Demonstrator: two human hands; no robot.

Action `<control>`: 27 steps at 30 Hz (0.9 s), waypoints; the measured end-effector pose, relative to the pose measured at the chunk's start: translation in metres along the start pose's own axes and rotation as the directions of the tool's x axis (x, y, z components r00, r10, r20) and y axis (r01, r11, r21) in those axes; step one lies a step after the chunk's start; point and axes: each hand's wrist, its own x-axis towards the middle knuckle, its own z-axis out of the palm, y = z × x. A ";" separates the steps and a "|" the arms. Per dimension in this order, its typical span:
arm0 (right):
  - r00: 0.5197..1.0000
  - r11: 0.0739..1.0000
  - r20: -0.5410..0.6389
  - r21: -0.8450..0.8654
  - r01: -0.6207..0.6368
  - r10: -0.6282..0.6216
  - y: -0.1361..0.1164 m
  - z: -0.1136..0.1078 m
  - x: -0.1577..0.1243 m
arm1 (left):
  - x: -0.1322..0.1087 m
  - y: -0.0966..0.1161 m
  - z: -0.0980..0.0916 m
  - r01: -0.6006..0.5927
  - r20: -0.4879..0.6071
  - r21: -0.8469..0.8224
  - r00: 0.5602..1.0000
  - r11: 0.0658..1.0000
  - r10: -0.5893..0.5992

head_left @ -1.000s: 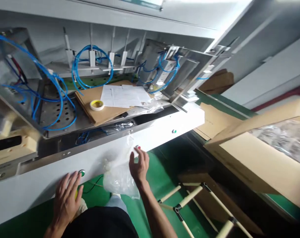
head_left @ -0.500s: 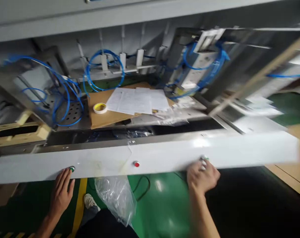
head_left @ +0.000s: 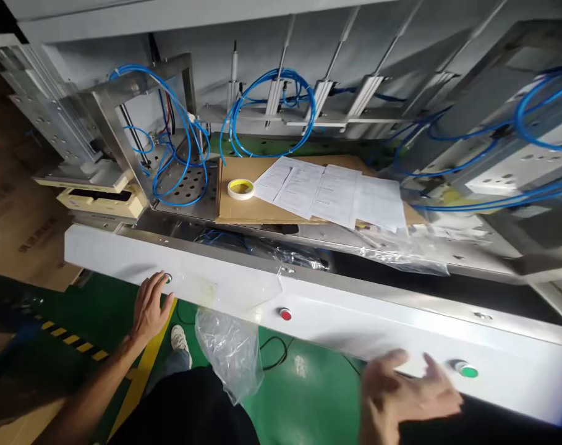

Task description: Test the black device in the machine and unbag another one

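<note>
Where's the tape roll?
In the head view, the yellow tape roll lies on the cardboard sheet, just left of the papers, with the perforated steel plate beyond the sheet's left edge.

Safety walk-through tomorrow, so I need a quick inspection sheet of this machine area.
Surface: perforated steel plate, partly under a cardboard sheet.
Job's things: white panel with a red button.
Clutter: tape roll, papers, clear plastic bag.
Hands: left hand on the panel by a green button; right hand open at its lower edge, near another green button.
Cables: blue tubes; black cable on the floor.
Surroundings: green floor, cardboard boxes.
</note>
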 end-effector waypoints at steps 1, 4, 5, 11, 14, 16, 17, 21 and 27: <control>0.999 0.999 -0.002 0.028 0.038 -0.038 -0.026 -0.001 -0.012 | 0.008 0.006 -0.001 -0.021 0.008 -0.019 1.000 1.000 0.022; 0.893 0.880 0.182 0.334 0.337 -0.411 -0.111 -0.001 -0.041 | 0.040 0.024 0.002 -0.115 0.084 -0.042 0.989 0.992 0.118; 0.820 0.813 0.223 0.413 0.411 -0.528 -0.136 0.000 -0.044 | 0.050 0.028 0.005 -0.136 0.122 -0.037 0.983 0.990 0.139; 0.788 0.949 0.574 0.313 0.040 -0.223 -0.197 0.019 -0.010 | 0.073 0.025 0.019 -0.140 0.228 -0.017 0.964 0.990 0.140; 0.746 0.951 0.645 0.304 -0.055 -0.163 -0.189 0.027 0.005 | 0.068 0.023 0.021 -0.132 0.229 -0.007 0.965 0.991 0.130; 0.746 0.949 0.647 0.309 -0.067 -0.158 -0.184 0.029 0.011 | 0.066 0.023 0.021 -0.135 0.229 0.002 0.965 0.991 0.131; 0.747 0.948 0.646 0.311 -0.068 -0.158 -0.184 0.030 0.013 | 0.066 0.024 0.021 -0.139 0.231 0.007 0.964 0.990 0.134; 0.722 0.949 0.665 0.314 -0.039 -0.190 -0.186 0.041 0.030 | 0.068 0.023 0.020 -0.152 0.243 0.034 0.960 0.988 0.139; 0.622 0.936 0.739 0.350 -0.029 -0.257 -0.186 0.056 0.060 | 0.069 0.022 0.018 -0.167 0.264 0.059 0.953 0.984 0.146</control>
